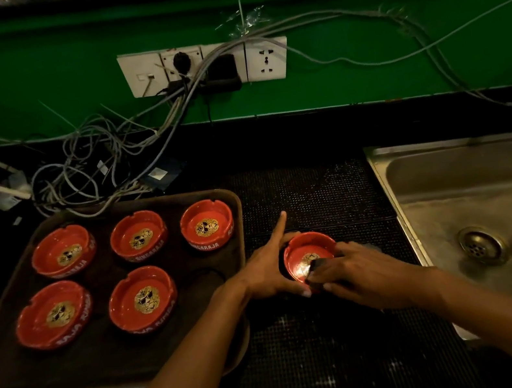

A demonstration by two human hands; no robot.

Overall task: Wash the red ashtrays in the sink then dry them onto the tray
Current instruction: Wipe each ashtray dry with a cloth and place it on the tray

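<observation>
Now your left hand (266, 269) holds the sixth ashtray (308, 258) from its left side, the thumb curled round the near rim and the forefinger stretched out straight past the far rim. Your right hand (355, 270) pinches a small dark cloth (320, 266) and presses it into the bowl. The ashtray rests on the black dotted mat (313, 197), between the tray (241, 350) and the steel sink (477, 213).

What matters for the next move: the free place on the tray lies just to the left of the ashtray, in the near row at its right end, so your left hand is the nearer one to carry it over. The ashtray is round, so no axis must be turned. It looks glossy and hard, probably glazed or glass, and perhaps slippery if wet. The five ashtrays (143, 299) already on the tray stand upright and apart from each other.
</observation>
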